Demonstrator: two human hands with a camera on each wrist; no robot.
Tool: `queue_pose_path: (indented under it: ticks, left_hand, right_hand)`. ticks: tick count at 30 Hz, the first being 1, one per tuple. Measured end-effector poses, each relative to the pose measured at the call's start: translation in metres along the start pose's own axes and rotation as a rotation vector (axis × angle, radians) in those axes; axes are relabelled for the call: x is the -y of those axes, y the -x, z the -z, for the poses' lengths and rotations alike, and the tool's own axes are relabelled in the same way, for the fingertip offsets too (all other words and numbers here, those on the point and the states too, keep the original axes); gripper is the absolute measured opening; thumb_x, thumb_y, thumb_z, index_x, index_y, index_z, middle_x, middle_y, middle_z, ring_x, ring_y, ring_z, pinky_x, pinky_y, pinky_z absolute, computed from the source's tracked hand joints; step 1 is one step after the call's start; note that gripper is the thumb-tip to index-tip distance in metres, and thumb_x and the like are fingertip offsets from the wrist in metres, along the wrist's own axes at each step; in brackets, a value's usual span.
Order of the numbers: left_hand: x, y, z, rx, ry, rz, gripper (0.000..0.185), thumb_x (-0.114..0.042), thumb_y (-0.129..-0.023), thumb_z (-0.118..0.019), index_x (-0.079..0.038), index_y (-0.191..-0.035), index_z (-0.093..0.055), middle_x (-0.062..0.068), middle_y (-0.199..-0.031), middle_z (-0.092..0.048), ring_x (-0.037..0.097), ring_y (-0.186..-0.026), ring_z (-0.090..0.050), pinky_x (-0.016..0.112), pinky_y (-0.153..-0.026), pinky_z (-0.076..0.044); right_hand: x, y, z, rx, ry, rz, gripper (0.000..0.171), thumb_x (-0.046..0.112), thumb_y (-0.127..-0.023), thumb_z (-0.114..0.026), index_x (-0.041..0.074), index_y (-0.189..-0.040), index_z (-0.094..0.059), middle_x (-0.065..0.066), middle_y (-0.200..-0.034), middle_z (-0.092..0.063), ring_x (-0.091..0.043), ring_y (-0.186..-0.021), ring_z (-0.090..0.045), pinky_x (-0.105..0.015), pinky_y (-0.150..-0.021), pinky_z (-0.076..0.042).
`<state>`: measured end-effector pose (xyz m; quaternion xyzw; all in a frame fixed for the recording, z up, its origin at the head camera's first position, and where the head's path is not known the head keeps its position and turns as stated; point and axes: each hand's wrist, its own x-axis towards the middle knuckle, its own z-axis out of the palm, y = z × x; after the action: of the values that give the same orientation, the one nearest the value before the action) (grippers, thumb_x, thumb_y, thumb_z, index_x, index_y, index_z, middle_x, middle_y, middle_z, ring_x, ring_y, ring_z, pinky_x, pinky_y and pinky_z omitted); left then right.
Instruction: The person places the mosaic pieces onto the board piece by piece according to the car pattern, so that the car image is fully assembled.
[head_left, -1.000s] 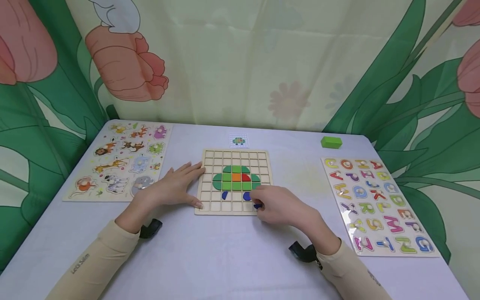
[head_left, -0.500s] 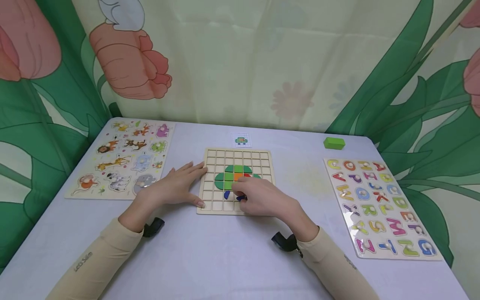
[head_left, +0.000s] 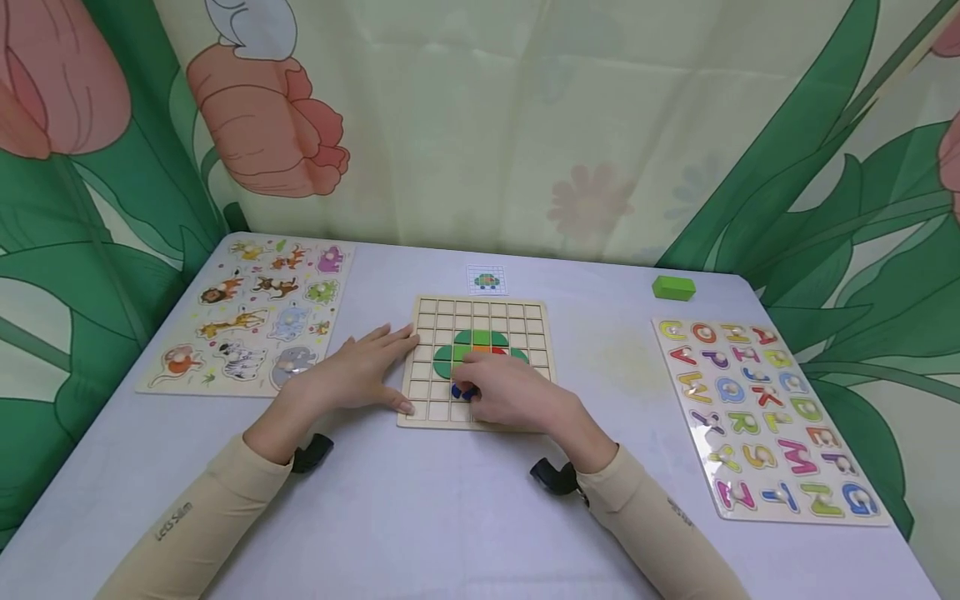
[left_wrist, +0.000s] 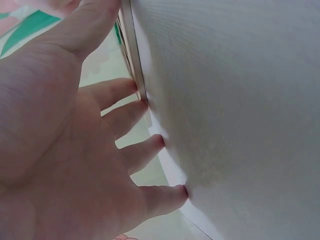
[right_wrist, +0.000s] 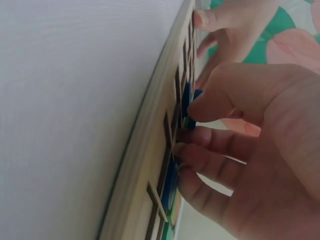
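Note:
A wooden grid board (head_left: pixel 444 321) lies on the table, with green, orange and red tiles forming a rounded shape. At its left edge my left hand (head_left: pixel 352 367) steadies it, fingers extended and fingertips on the table beside the rim. Over the lower middle of the board, my right hand (head_left: pixel 517 390) pinches a small blue tile (right_wrist: pixel 197 94) between thumb and fingers. Close against it sits another blue tile (head_left: pixel 455 390) in a grid cell. Further along, a blue tile (right_wrist: pixel 170 186) lies in the board below my right fingers. My right hand hides part of the pattern.
A small picture card (head_left: pixel 487 280) lies behind the board. To the left is an animal puzzle (head_left: pixel 187 333). An alphabet puzzle (head_left: pixel 772 417) lies to the right, with a green block (head_left: pixel 673 287) behind it. A printed curtain hangs beyond the table.
My right hand has moved left across the board, carrying the blue tile from the lower right to beside the left blue tile. My left hand has stayed at the board's edge.

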<state>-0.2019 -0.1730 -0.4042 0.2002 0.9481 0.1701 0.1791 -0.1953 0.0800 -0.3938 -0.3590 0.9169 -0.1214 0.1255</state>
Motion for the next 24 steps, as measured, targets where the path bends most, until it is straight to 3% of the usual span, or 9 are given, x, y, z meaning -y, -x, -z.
queue_pose_path:
  ticks: [5,24]
  left_hand:
    - [0.0,-0.0011,0.0003,0.004,-0.002,-0.002,0.109,-0.06,-0.071,-0.08,-0.017,-0.158,-0.029,0.003,-0.168,-0.017,0.039,-0.155,-0.012,0.078,-0.112,-0.015]
    - [0.0041,-0.002,-0.0024,-0.004,0.004,-0.009,0.11,-0.061,-0.07,-0.08,-0.018,-0.158,-0.029,0.003,-0.168,-0.018,0.039,-0.155,-0.012,0.078,-0.112,-0.015]
  right_hand:
    - [0.001,-0.0025,-0.0014,-0.008,0.041,0.006,0.022,0.006,-0.083,-0.06,0.027,-0.09,-0.063,0.009,-0.088,-0.052,-0.011,-0.069,-0.051,-0.023,-0.056,-0.041]
    - [0.003,-0.0017,-0.002,-0.052,0.019,-0.018,0.019,0.008,-0.089,-0.06,0.024,-0.095,-0.066,0.011,-0.094,-0.057,-0.007,-0.076,-0.055,-0.022,-0.065,-0.047]
